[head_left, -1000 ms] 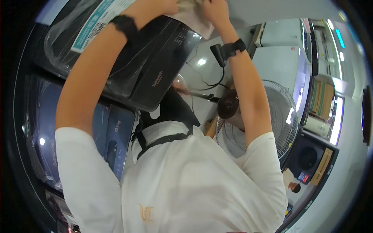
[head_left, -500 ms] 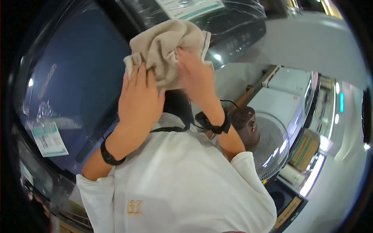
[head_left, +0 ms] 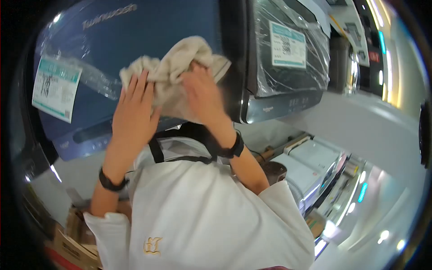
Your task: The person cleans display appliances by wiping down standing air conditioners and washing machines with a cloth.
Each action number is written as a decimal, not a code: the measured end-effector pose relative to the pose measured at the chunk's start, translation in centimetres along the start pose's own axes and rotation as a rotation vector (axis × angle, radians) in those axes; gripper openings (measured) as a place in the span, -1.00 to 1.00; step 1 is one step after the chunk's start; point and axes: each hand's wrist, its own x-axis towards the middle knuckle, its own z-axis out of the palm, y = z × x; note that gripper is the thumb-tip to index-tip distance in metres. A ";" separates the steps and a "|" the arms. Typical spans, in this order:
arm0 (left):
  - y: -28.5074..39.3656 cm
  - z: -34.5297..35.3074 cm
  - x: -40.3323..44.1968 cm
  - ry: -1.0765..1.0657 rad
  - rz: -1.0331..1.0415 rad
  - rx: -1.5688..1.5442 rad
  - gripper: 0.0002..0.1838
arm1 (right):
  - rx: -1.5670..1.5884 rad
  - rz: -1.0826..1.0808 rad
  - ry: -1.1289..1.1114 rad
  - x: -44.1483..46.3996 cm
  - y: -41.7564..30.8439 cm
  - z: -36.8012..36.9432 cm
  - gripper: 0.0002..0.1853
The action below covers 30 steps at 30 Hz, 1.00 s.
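Note:
A crumpled beige cloth (head_left: 173, 99) lies on the dark blue top of a washing machine (head_left: 148, 27). My left hand (head_left: 135, 108) rests on the cloth's left side, palm down, with its fingers spread. On the cloth's right side is my right hand (head_left: 202, 94), slightly blurred, its fingers bent into the folds. A white and teal label (head_left: 57, 87) is stuck on the machine's top at the left, beside wrinkled clear film (head_left: 94, 78).
To the right stands a second machine (head_left: 283, 96) with a film-covered lid and a label. White appliances (head_left: 310, 157) and a brown cylindrical object (head_left: 273, 172) are at the lower right. Cardboard boxes (head_left: 74, 243) sit at the lower left.
The view has swung toward the blue machine. Both hands and the cloth, earlier by the black machine, are now over the blue top. The cloth is bunched differently under the hands.

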 end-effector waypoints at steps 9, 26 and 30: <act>-3.8 0.6 3.9 0.196 -0.104 0.152 -0.34 | 0.167 -0.244 0.061 6.5 -3.5 2.3 -0.87; -2.1 2.9 7.8 0.219 0.031 0.208 -0.33 | 0.069 -0.132 0.181 6.9 0.8 4.2 -0.86; -1.8 2.5 5.8 0.172 0.145 0.200 -0.36 | 0.195 0.098 0.313 1.8 -2.7 5.2 -0.80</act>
